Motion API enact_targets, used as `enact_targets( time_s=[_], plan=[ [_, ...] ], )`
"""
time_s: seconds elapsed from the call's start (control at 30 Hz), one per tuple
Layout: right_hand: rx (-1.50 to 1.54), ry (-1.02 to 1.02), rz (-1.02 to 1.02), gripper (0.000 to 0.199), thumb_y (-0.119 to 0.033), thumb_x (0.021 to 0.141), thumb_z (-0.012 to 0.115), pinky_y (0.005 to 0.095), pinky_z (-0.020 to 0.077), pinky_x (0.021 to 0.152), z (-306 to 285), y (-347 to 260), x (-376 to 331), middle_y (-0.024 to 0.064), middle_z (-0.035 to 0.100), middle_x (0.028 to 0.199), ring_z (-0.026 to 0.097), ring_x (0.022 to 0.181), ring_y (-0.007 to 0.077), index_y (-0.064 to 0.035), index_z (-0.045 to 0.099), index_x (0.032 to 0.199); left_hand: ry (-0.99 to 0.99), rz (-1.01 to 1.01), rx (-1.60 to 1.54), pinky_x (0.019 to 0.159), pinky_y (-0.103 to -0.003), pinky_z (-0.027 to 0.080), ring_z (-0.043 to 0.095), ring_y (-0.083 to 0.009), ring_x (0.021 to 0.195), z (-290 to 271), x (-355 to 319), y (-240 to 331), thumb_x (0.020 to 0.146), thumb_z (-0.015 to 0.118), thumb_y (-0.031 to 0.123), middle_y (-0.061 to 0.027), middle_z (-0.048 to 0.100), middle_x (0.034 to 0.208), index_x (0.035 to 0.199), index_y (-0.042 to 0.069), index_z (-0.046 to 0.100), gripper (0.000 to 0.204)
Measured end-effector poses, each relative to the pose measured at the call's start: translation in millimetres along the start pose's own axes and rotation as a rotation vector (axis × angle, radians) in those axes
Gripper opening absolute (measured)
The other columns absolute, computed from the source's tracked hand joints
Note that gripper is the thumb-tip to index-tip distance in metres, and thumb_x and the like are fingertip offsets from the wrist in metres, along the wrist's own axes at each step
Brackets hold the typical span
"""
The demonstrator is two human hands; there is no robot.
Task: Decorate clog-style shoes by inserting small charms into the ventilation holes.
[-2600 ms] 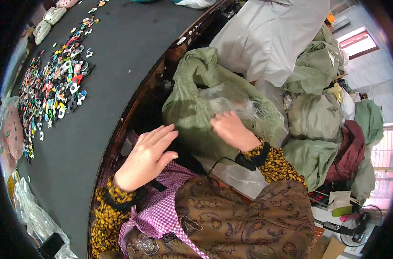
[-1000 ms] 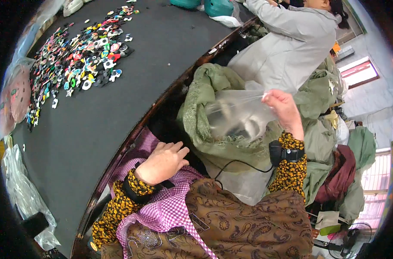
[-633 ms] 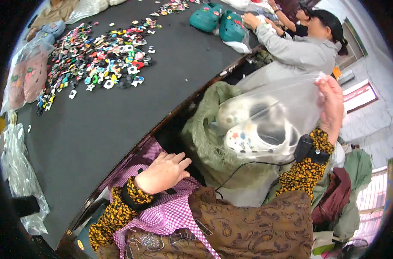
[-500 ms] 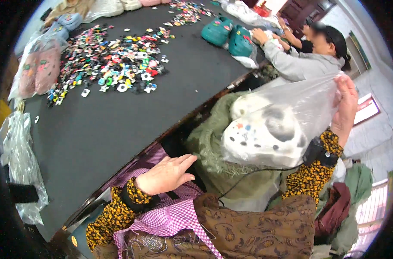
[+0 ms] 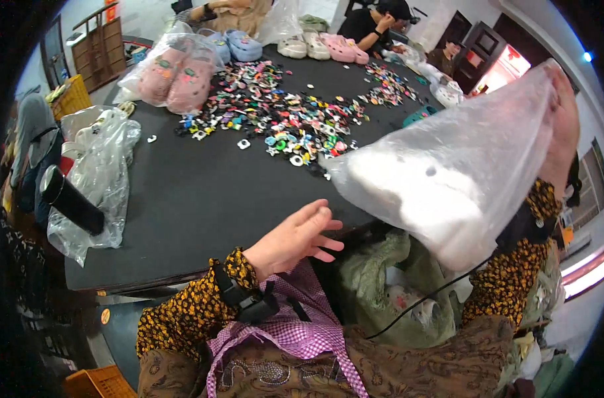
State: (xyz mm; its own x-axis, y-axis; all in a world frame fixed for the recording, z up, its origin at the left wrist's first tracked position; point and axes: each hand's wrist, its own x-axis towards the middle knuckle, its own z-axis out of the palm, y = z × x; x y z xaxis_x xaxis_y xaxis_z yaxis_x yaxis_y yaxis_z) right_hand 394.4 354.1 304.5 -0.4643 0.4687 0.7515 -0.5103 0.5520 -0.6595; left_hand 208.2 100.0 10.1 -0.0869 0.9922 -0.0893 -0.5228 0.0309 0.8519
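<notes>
My right hand [image 5: 562,132], raised at the right, grips the gathered top of a clear plastic bag [image 5: 508,126]. White clogs [image 5: 421,186] hang inside this bag, their outline blurred by the film and glare. The bag's lower end is over the table's near right edge, above an olive-green woven sack [image 5: 365,285]. More pale bagged shoes [image 5: 411,302] show in the sack's mouth. My left hand [image 5: 295,239] hovers by the table's near edge, its fingers apart and nothing in them. It is separate from the bag.
Many small colourful shoe charms [image 5: 282,123] cover the black table [image 5: 182,199]. Bagged pink clogs [image 5: 176,79], blue clogs [image 5: 242,45] and white clogs [image 5: 302,45] stand behind. At left, a black cylinder [image 5: 73,202] is against a plastic bag [image 5: 109,152]. Co-workers [image 5: 378,30] sit beyond.
My right hand has lifted the bagged clogs from beside the sack up toward the table edge. My left hand's fingers have spread. The view has swung, showing more of the table's far side.
</notes>
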Motion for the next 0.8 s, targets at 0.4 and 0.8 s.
enact_targets(
  time_s=[0.4, 0.8],
  plan=[
    [0.589, -0.336, -0.060, 0.018, -0.019, 0.093, 0.058, 0.0297, 0.0546, 0.078, 181, 106, 48, 0.0047, 0.065, 0.094, 0.064, 0.083, 0.0148, -0.0022, 0.061, 0.099, 0.432, 0.438, -0.371, 0.088, -0.052, 0.050, 0.056, -0.0359, 0.112, -88, -86, 77, 0.095, 0.045, 0.050, -0.0158, 0.056, 0.124, 0.135, 0.009, 0.038, 0.058],
    [0.515, -0.711, 0.047, 0.018, -0.016, 0.093, 0.055, 0.0245, 0.0493, 0.067, 190, 125, -32, 0.0070, 0.066, 0.093, 0.062, 0.081, 0.0134, -0.0009, 0.062, 0.099, 0.799, 0.346, -0.007, 0.076, -0.043, 0.053, 0.062, -0.0282, 0.095, -102, -127, 84, 0.093, 0.055, 0.024, -0.0154, 0.052, 0.124, 0.136, 0.005, 0.035, 0.051]
  ],
)
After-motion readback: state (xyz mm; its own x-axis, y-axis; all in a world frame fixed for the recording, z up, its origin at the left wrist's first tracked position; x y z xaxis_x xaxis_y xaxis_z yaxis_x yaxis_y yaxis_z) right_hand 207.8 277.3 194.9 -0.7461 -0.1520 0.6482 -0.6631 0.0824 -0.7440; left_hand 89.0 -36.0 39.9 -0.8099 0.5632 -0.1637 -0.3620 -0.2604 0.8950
